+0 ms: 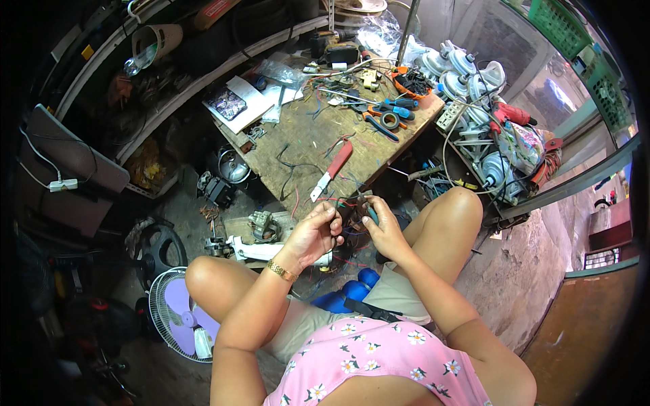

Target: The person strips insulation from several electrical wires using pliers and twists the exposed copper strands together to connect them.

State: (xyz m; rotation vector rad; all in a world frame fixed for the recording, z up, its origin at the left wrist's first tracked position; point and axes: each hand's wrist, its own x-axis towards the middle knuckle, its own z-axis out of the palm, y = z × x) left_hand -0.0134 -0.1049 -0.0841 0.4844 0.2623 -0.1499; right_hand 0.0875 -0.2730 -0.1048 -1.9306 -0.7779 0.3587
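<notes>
My left hand [317,231], with a gold band at its wrist, is closed in a pinch on thin wires [347,202] near the front edge of the wooden table. The wires, some red and some dark, run across toward my right hand [384,227]. That hand is closed around a small hand tool with a teal handle [372,215]; its dark head is close to the wires, and my fingers hide much of it. Just beyond my hands lies a red-handled knife [333,169] with a pale blade. Loose dark wire [288,166] rests left of the knife.
On the wooden table [271,152] are blue-and-orange pliers [380,126], a tape roll [389,120] and an orange bowl [414,84] of dark bits. White fan parts [460,74] crowd the right. A purple-bladed fan [181,314] stands by my left leg; a motor [263,225] sits below the table.
</notes>
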